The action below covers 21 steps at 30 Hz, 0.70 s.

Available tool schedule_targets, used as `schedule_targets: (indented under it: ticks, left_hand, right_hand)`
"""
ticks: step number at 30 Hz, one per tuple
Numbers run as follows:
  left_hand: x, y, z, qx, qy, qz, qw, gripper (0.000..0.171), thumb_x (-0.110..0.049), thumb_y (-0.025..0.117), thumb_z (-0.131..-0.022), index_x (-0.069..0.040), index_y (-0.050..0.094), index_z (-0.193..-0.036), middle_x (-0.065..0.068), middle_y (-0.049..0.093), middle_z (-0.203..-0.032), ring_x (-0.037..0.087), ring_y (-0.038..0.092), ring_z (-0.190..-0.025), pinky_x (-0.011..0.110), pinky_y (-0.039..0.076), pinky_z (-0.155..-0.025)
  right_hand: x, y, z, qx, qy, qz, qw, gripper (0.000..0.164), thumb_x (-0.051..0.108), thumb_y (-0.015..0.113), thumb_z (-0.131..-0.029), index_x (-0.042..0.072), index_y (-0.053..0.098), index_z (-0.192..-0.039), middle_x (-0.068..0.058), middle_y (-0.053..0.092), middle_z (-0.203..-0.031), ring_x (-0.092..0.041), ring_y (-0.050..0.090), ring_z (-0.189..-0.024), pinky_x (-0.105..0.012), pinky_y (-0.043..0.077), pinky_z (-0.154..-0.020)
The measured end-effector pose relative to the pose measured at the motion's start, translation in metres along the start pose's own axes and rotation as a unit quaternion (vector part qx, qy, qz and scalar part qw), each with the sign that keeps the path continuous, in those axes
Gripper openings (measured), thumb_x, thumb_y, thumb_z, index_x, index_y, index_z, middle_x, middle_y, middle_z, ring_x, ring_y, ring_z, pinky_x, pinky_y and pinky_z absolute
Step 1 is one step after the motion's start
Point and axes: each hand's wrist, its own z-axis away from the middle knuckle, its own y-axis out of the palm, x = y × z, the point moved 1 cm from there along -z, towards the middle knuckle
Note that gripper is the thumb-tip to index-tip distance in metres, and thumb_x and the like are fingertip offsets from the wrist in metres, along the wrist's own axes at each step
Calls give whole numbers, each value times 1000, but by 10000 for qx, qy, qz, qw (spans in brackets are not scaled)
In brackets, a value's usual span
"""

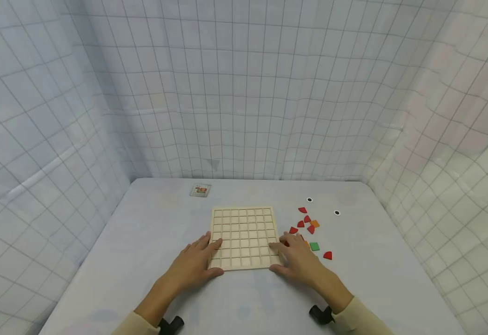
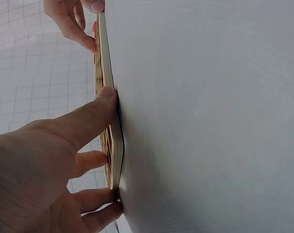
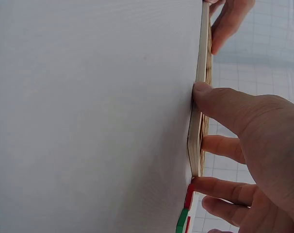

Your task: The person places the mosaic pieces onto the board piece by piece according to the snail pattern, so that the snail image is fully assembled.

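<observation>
A square pale wooden board with a grid of shallow square compartments lies flat on the table. My left hand holds its near left corner: the thumb is against the front edge, the index finger reaches onto the grid and other fingers are along the left side. At the near right corner, my right hand holds the board in a mirrored way. In the right wrist view, red and green pieces lie close to that hand's fingers. The compartments in sight hold nothing.
Right of the board are scattered red quarter-round pieces, a green square, an orange square and two small black-and-white discs. A clear packet with a coloured picture lies at the back left. Gridded curtains surround the table.
</observation>
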Motion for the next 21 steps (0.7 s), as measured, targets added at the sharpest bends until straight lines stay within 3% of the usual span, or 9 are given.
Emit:
schedule_targets:
  ticks: [2, 5, 15, 21]
  left_hand:
    - [0, -2, -1, 24, -27, -66, 10000, 91, -50, 93, -98, -13, 56, -174, 27, 40, -187, 53, 47, -169, 82, 44, -127]
    - [2, -4, -2, 37, -64, -172, 9998, 92, -51, 92, -98, -14, 56, -174, 26, 41, -187, 54, 51, -165, 82, 48, -121]
    - [11, -6, -7, 44, -136, -210, 9997, 87, -48, 92, -99, -12, 59, -171, 24, 41, -187, 52, 56, -161, 84, 50, -117]
    - [9, -10, -9, 71, -86, -150, 9998, 88, -47, 94, -97, -11, 60, -170, 26, 42, -186, 53, 57, -160, 86, 50, -115]
  right_hand:
    - [1, 0, -1, -24, -17, 39, 10000, 63, 45, 98, -96, 17, 80, -150, -9, 72, -135, -25, 62, -120, -48, 58, -104]
    - [1, 0, -2, -85, -86, 11, 9999, 61, 45, 97, -97, 17, 80, -149, -9, 72, -135, -26, 61, -122, -47, 59, -101]
    - [0, -1, -12, 175, 17, -145, 9997, 63, 46, 96, -97, 19, 78, -151, -12, 73, -142, -34, 65, -136, -56, 61, -115]
    - [-16, -10, -17, 174, 316, -572, 9977, 57, 39, 89, -105, 14, 76, -155, -11, 74, -154, -40, 63, -151, -62, 56, -126]
